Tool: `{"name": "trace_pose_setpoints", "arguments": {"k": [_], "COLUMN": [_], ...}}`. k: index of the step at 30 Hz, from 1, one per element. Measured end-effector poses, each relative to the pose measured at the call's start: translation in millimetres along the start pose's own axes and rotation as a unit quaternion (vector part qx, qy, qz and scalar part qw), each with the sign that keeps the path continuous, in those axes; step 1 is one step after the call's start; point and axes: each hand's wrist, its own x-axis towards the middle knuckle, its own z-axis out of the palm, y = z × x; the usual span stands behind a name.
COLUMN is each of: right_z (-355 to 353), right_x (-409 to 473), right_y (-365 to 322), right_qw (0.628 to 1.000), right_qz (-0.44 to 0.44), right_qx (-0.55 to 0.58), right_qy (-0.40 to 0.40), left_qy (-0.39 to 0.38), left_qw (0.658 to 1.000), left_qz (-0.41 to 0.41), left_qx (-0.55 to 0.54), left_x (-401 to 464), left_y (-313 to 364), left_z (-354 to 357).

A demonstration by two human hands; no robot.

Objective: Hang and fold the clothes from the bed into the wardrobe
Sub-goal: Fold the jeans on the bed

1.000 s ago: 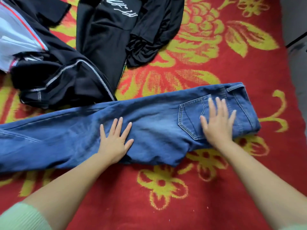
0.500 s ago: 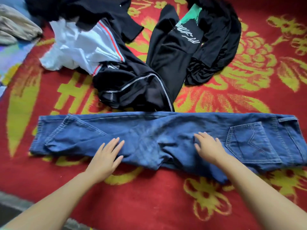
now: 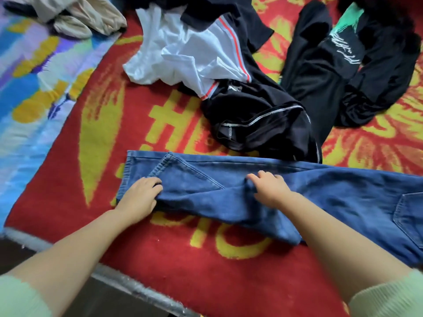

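A pair of blue jeans (image 3: 320, 191) lies folded lengthwise across the red and yellow blanket (image 3: 206, 271), its leg hems at the left and a back pocket at the right edge. My left hand (image 3: 139, 197) grips the near edge of the denim close to the hems, with its fingers curled into the fabric. Farther right, my right hand (image 3: 267, 188) pinches a bunched fold on the leg. Behind the jeans lie a black garment with white stitching (image 3: 258, 124), a white top with a red stripe (image 3: 183, 56) and a black shirt with a green print (image 3: 332, 58).
Beige clothing (image 3: 75, 17) lies at the top left on a blue and yellow patterned cover (image 3: 34, 88). The bed's near edge (image 3: 128, 287) runs across the bottom left, with dark floor below it.
The view has swung left along the jeans. Both hands slid toward the leg hems, went from flat on the denim to curled, and now grip the fabric.
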Motion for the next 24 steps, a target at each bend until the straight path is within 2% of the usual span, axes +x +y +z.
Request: {"name": "trace_pose_setpoints", "arguments": {"k": [2, 4, 5, 7, 8, 9, 10, 12, 14, 16, 18, 21, 24], "right_z": [-4.9, -13.9, -20.7, -40.4, -52.9, -66.2, -78.0, -91.3, -86.7, -65.4, -42.2, -19.6, -9.6], "right_x": [-4.0, -16.4, -23.0, -34.6, -37.2, -37.3, -32.9, -15.4, 6.4, 24.3, 32.4, 33.5, 30.5], "right_y": [-4.8, -10.6, -13.1, -12.2, -9.1, -5.4, -1.6, 2.8, -1.6, -11.2, -25.4, -43.7, -45.9], "right_qw": [0.998, 0.994, 0.988, 0.974, 0.971, 0.972, 0.976, 0.984, 0.988, 0.988, 0.985, 0.977, 0.974], "right_qz": [-0.006, -0.036, -0.05, -0.057, -0.054, -0.052, -0.045, -0.021, 0.013, 0.069, 0.108, 0.125, 0.117], "right_qx": [-0.047, -0.057, -0.048, 0.019, 0.056, 0.087, 0.117, 0.162, 0.15, 0.119, 0.094, 0.099, 0.084], "right_qy": [-0.032, -0.091, -0.136, -0.216, -0.228, -0.213, -0.177, -0.073, 0.017, 0.065, 0.095, 0.144, 0.177], "left_qy": [-0.016, -0.083, -0.138, -0.269, -0.308, -0.316, -0.299, -0.208, -0.128, -0.076, -0.024, 0.041, 0.056], "left_qw": [0.995, 0.975, 0.954, 0.889, 0.862, 0.85, 0.852, 0.88, 0.891, 0.892, 0.883, 0.835, 0.829], "left_qz": [-0.025, -0.069, -0.074, -0.073, -0.078, -0.089, -0.104, -0.142, -0.2, -0.274, -0.349, -0.433, -0.454], "left_qx": [-0.094, -0.196, -0.256, -0.363, -0.396, -0.412, -0.417, -0.401, -0.388, -0.352, -0.314, -0.337, -0.322], "left_x": [0.8, -2.8, -4.6, -8.2, -9.2, -7.3, -2.2, 15.7, 35.9, 48.2, 46.7, 32.8, 15.7], "left_y": [-5.6, -12.7, -20.3, -38.3, -47.7, -57.5, -67.1, -79.3, -84.7, -88.6, -83.2, -56.7, -37.2], "left_z": [-19.8, -44.1, -56.4, -83.3, -95.8, -105.3, -112.9, -121.4, -110.0, -79.0, -44.0, -15.8, -0.9]}}
